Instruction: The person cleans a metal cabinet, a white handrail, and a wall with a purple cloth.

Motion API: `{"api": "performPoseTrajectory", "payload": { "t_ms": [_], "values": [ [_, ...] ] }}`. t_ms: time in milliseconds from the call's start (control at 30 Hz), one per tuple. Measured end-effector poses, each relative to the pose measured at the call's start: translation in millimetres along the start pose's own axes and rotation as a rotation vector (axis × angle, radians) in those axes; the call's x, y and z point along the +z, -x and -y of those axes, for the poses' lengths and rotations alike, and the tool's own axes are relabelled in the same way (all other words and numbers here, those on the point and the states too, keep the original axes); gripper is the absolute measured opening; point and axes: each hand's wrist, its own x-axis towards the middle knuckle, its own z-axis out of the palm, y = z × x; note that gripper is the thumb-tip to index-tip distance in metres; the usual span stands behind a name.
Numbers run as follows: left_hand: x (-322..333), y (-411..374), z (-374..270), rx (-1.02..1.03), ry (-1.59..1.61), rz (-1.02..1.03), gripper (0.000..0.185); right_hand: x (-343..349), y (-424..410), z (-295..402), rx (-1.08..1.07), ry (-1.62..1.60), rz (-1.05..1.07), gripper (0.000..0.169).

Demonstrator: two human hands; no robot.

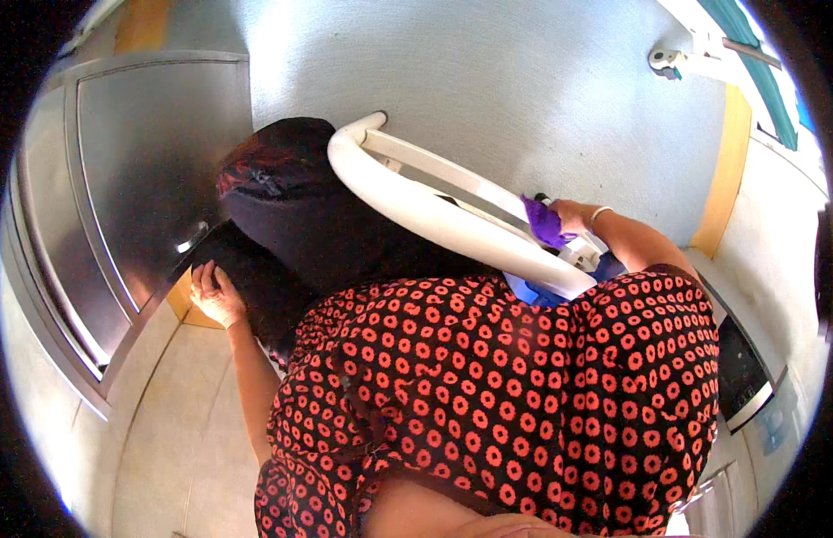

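A long white plastic frame (456,225) with rounded ends lies slanting across my lap, over dark trousers. At its right end, my right hand (572,218) is closed on a purple cloth (547,222) that touches the frame's upper rail. Blue material (534,290) shows under that end of the frame. My left hand (216,296) is at the left beside my knee, fingers loosely bent, with nothing visible in it. Part of the frame's right end is hidden by my hand and arm.
A metal cabinet with a door (157,168) and small handle (192,237) stands close at the left. A pale blue textured surface (483,81) spreads ahead. White and green parts (752,60) are at the upper right; a dark panel (739,363) lies at the right.
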Motion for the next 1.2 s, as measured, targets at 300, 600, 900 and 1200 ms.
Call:
{"api": "performPoseTrajectory", "payload": {
  "t_ms": [300,600,900,1200],
  "values": [
    [3,5,11,-0.013,0.015,-0.044,0.016,63,55,-95,0.333,-0.043,-0.103,0.04],
    [3,-9,7,-0.049,0.06,-0.073,0.013,47,0,-58,0.192,0.45,-0.012,0.021],
    [-10,-2,8,-0.26,0.28,-0.142,0.013,-61,-98,164,-0.171,0.255,-0.001,0.023],
    [-57,37,27,-0.531,1.236,0.029,0.02,-60,-96,383,0.082,-0.491,-0.103,0.039]
  ]
}}
